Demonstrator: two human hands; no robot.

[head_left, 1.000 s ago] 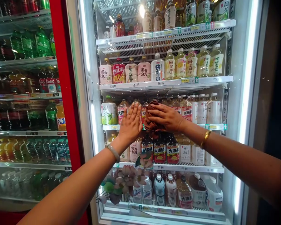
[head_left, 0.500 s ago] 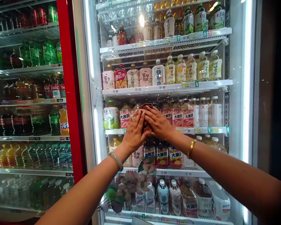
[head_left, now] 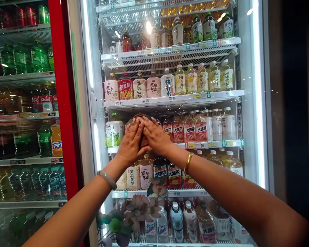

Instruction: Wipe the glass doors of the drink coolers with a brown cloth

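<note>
A brown cloth [head_left: 144,141] is pressed against the glass door of a lit drinks cooler. My left hand [head_left: 130,143] lies over the cloth's left side, fingers together and pointing up. Over its right side rests my right hand [head_left: 157,136], with fingertips meeting those of the left. Both hands hold the cloth to the glass, and most of it is hidden beneath them. Behind the glass, just right of my hands, stand red-labelled tea bottles [head_left: 190,128]. A green-labelled tea bottle [head_left: 114,132] is to their left.
Shelves [head_left: 175,98] of bottled drinks fill the cooler. A pink flower decoration [head_left: 137,211] shows low on the door, below my forearms. At left, a red-framed cooler [head_left: 63,103] holds sodas and other bottles. A bright light strip [head_left: 257,85] runs down the right side.
Both hands have slid left across the glass together with the cloth. The view has also shifted slightly, so the shelves appear further left.
</note>
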